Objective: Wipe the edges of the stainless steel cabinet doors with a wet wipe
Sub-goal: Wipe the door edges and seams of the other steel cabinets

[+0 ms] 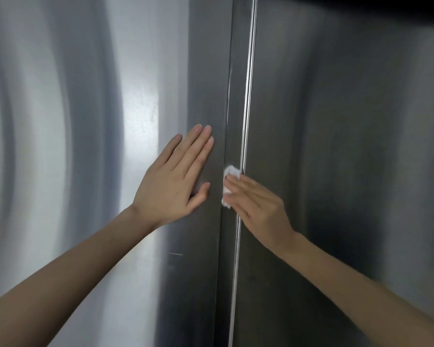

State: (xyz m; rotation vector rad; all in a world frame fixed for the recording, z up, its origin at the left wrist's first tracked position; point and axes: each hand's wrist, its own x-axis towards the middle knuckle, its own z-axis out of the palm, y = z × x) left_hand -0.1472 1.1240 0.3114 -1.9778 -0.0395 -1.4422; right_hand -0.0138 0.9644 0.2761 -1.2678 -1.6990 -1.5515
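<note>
Nearest the viewer, two bare forearms reach up from the lower corners toward the cabinet. The left hand (pixel 176 176) lies flat and relaxed, fingers straight and together, bracing the left door (pixel 85 121) just beside its inner edge and holding nothing. The right hand (pixel 258 206) presses the wet wipe (pixel 229 176), a small white wad, against the vertical edge strip (pixel 246 108) where the two doors meet. Its fingers appear extended over the wipe, but blur hides whether the thumb also pinches it, so we cannot tell the grip. Behind it stands the right door (pixel 348 146). We judge the step in hand to be the stroke along this central edge, about mid-height. The next move calls for steady pressure while following the strip lengthwise, keeping the wipe on the narrow edge.
</note>
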